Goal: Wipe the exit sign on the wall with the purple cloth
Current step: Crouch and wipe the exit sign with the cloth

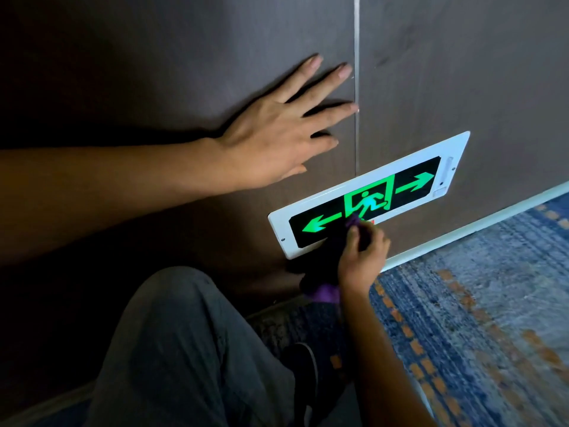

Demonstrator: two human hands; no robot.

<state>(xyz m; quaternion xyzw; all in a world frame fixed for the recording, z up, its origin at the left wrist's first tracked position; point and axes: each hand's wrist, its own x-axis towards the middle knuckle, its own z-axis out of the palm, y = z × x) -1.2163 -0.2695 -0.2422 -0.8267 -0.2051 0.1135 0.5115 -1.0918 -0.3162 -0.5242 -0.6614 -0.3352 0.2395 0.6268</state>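
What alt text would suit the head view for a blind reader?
The right hand presses a purple cloth against the lower edge of a green-lit exit sign low on a dark wall. The left hand rests flat on the wall above it.

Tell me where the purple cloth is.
In the head view, lower centre: the purple cloth is bunched in the right hand, pressed against the exit sign's lower edge.

Dark brown wall panels (184, 57) fill the upper view, split by a thin vertical metal strip (357, 87). A pale baseboard (480, 226) runs along the bottom of the wall. Below lies a carpet (477, 318) — blue and grey with orange dashes. A grey trouser leg (172, 349) and a dark shoe (303, 371) sit lower left.
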